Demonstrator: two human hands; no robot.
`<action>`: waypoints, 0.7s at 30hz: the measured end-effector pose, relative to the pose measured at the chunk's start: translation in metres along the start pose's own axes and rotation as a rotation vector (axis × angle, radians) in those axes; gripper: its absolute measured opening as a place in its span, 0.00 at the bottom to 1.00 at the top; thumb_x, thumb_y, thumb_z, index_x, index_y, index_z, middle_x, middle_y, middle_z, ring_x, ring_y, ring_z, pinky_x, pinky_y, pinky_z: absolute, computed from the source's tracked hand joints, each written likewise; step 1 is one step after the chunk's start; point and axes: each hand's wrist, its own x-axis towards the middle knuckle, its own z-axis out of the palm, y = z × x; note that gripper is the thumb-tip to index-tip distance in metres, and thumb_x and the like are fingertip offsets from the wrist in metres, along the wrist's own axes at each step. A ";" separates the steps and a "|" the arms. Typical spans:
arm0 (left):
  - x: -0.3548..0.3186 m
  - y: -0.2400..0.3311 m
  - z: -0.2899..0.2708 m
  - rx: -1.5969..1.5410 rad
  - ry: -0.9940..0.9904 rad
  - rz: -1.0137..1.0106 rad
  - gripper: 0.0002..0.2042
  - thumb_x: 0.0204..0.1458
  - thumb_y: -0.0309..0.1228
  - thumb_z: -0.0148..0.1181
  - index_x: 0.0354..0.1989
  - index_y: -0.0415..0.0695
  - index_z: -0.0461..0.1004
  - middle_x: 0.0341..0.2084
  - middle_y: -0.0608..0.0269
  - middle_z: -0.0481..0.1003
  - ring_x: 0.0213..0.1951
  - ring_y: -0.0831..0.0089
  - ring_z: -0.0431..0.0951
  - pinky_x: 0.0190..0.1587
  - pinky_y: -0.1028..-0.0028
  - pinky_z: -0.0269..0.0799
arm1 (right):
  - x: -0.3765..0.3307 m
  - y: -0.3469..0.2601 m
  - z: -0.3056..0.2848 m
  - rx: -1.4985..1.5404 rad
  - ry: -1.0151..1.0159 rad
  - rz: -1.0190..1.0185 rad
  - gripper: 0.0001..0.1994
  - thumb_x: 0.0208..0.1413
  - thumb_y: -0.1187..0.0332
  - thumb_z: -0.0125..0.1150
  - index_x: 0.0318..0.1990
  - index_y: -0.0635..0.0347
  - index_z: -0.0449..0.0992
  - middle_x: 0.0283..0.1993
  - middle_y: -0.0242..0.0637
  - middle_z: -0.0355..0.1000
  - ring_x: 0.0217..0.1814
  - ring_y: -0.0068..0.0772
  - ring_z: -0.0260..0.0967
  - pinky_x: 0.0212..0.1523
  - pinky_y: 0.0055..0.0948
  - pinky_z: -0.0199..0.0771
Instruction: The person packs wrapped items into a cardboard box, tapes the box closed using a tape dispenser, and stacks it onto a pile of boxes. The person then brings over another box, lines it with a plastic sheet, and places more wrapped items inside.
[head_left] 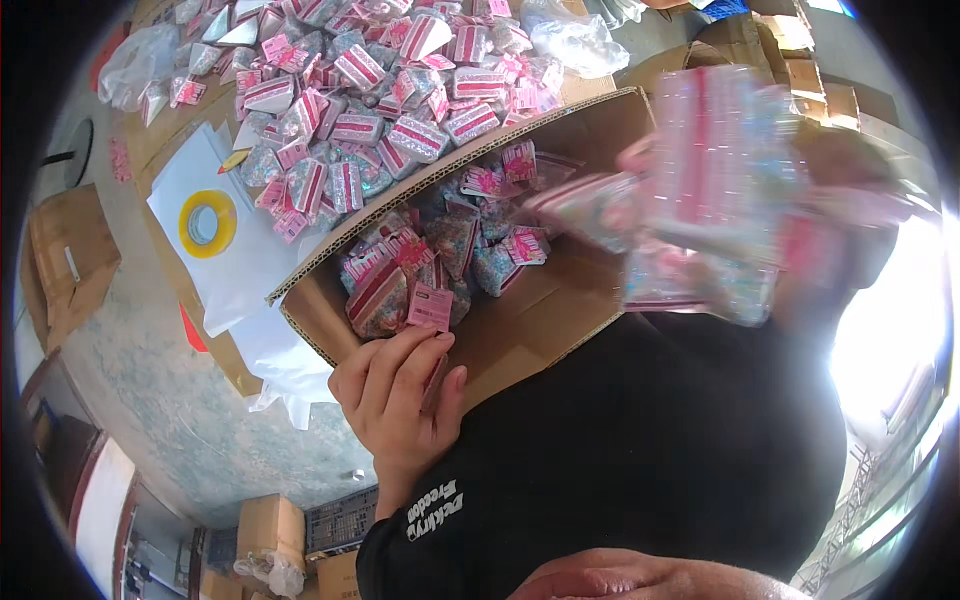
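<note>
An open cardboard box (540, 330) stands in front of me, tilted across the view. Inside it lie several glittery, cake-slice-shaped packets (380, 300) with pink stripes and pink cards. My left hand (395, 390) is at the box's near left edge, fingers bent over a reddish packet edge (435, 385) that shows beside the thumb. A pink card (430, 307) sticks up just above those fingers. Over the box's right end, my right hand (850, 165) is smeared by motion. It grips a bunch of similar clear-wrapped packets (715, 170), also blurred; its fingers are mostly hidden.
A big heap of the same packets (390, 110) covers the table beyond the box. To the left are a roll of yellow tape (207, 224) on white sheets (180, 285) and a clear plastic bag (140, 65). Cardboard boxes (270, 530) stand on the floor behind at lower left.
</note>
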 end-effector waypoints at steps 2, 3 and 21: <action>0.014 0.002 0.002 -0.045 -0.018 0.048 0.13 0.46 0.35 0.68 0.41 0.51 0.81 0.41 0.71 0.79 0.43 0.67 0.73 0.50 0.69 0.61 | 0.003 -0.012 0.068 0.249 0.049 0.289 0.09 0.49 0.79 0.64 0.39 0.64 0.81 0.40 0.43 0.76 0.41 0.36 0.76 0.41 0.30 0.76; 0.014 0.002 0.002 -0.034 -0.026 0.046 0.13 0.46 0.36 0.68 0.41 0.51 0.81 0.41 0.70 0.79 0.42 0.67 0.73 0.50 0.69 0.61 | 0.023 0.010 0.075 -0.078 -0.396 0.045 0.12 0.49 0.79 0.64 0.43 0.64 0.79 0.41 0.42 0.75 0.40 0.37 0.75 0.38 0.31 0.74; -0.005 -0.016 0.018 -0.419 0.121 -0.548 0.33 0.63 0.33 0.47 0.72 0.32 0.41 0.71 0.46 0.49 0.71 0.58 0.50 0.71 0.63 0.44 | -0.048 0.082 0.138 -0.062 -0.053 0.615 0.39 0.59 0.49 0.60 0.68 0.63 0.51 0.60 0.61 0.65 0.64 0.62 0.64 0.61 0.44 0.65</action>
